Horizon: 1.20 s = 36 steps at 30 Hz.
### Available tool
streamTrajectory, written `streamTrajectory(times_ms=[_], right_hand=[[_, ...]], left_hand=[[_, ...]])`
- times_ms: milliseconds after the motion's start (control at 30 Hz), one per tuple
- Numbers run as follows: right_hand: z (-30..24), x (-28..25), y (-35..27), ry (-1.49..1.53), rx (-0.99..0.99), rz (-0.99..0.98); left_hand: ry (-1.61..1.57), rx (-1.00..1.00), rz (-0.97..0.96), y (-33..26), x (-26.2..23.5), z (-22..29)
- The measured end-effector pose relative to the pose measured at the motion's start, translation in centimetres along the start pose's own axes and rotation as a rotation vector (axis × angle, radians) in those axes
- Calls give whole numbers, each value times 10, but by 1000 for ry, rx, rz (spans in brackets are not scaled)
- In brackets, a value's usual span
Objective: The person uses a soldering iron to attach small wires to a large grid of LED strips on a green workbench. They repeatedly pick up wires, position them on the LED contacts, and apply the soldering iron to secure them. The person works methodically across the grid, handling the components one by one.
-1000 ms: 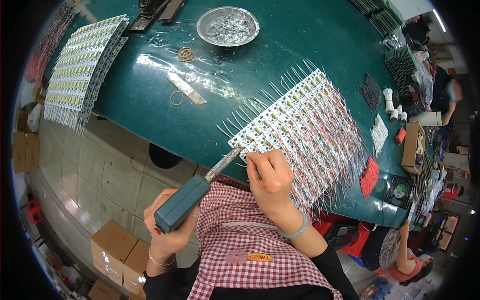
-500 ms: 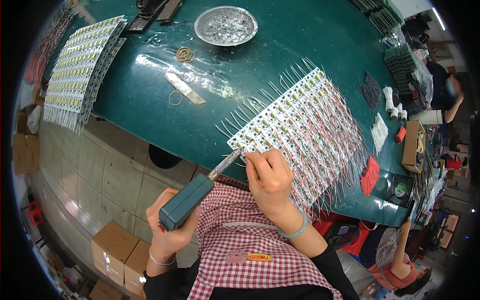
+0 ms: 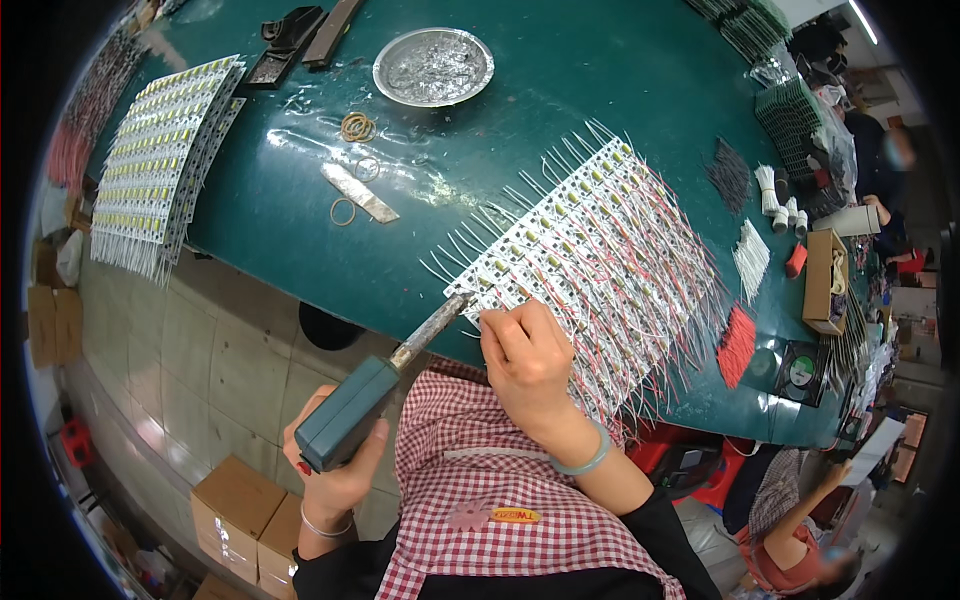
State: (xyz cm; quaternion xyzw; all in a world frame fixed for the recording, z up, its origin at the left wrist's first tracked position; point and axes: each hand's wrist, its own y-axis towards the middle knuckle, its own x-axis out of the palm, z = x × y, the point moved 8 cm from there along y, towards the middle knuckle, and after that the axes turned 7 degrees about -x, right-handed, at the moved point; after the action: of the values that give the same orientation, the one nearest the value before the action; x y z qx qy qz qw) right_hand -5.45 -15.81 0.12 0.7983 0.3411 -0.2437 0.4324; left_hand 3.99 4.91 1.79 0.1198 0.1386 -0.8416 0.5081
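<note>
My left hand [image 3: 345, 465] is closed round the dark green body of a soldering gun [image 3: 350, 412]. Its metal barrel slants up to the right, and the tip meets the near left corner of a white circuit board panel [image 3: 530, 240]. Rows of yellow parts cover this panel, with white wires sticking out past its far left edge and red and white wires lying across it. Just right of the tip, my right hand [image 3: 532, 365] pinches thumb and forefinger together over the panel's edge. What sits between those fingertips is too small to make out.
A metal dish [image 3: 434, 66] of silvery scraps stands at the back. Rubber bands [image 3: 357, 127] and a flat metal strip [image 3: 360, 192] lie left of the panel. Stacked panels [image 3: 165, 150] overhang the table's left edge. Red wire bundles [image 3: 736, 346] and a cardboard box [image 3: 824, 282] lie right.
The whole view has shifted slightly. Both hands keep their grips, and the soldering gun's tip stays at the panel's corner. At the right, a co-worker's raised hand now holds a white sheet.
</note>
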Motion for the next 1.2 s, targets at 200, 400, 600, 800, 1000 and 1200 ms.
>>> streamTrajectory(times_ms=[200, 400, 600, 800, 1000, 1200], right_hand=[[0, 0, 0, 1, -1, 3], [1, -2, 0, 4, -4, 2], [-1, 2, -1, 8, 5, -3], [-4, 3, 0, -4, 6, 11], [3, 1, -6, -31, -11, 13], [2, -1, -5, -1, 17, 35]], left_hand=[[43, 109, -29, 1, 7, 6], [106, 153, -23, 2, 14, 16], [94, 81, -51, 1, 9, 3], [-98, -138, 85, -7, -13, -26], [-225, -236, 147, -7, -11, -34], [-228, -82, 129, 33, -1, -36]])
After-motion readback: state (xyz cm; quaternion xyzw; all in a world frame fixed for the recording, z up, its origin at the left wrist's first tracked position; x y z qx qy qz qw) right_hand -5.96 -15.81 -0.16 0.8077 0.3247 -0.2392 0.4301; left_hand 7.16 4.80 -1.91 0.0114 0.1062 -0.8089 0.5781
